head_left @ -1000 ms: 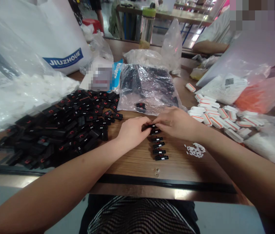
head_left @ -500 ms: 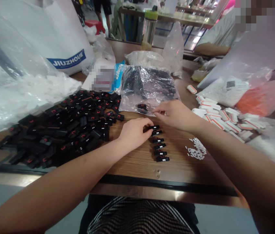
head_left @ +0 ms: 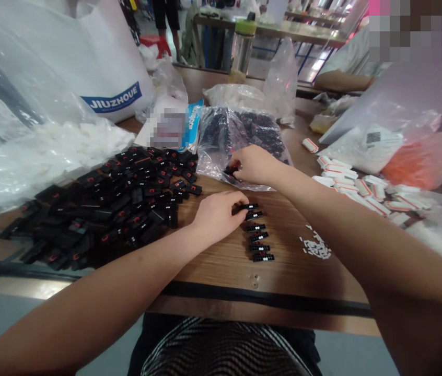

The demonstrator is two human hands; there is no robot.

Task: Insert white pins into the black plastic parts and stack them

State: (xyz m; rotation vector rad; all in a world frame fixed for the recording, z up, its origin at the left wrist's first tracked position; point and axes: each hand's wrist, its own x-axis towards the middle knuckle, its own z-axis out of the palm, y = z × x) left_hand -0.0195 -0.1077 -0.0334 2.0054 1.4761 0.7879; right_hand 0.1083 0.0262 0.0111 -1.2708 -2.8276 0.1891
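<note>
Now the right hand (head_left: 254, 164) pinches a black piece (head_left: 231, 171) at the clear bag (head_left: 240, 138) — up-left of the row of 6 pieces (head_left: 257, 232), whose top the left hand's (head_left: 215, 214) closed grip touches.

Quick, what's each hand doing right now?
Left hand: fingers closed on the top black connector of the row.
Right hand: curled at the clear bag; grip unclear.

We see our own two arms bare from elbow to fingertip, no sleeves, watch or rings showing on the left hand (head_left: 215, 214) or the right hand (head_left: 254, 164), and below them a dark garment finely striped in white.
</note>
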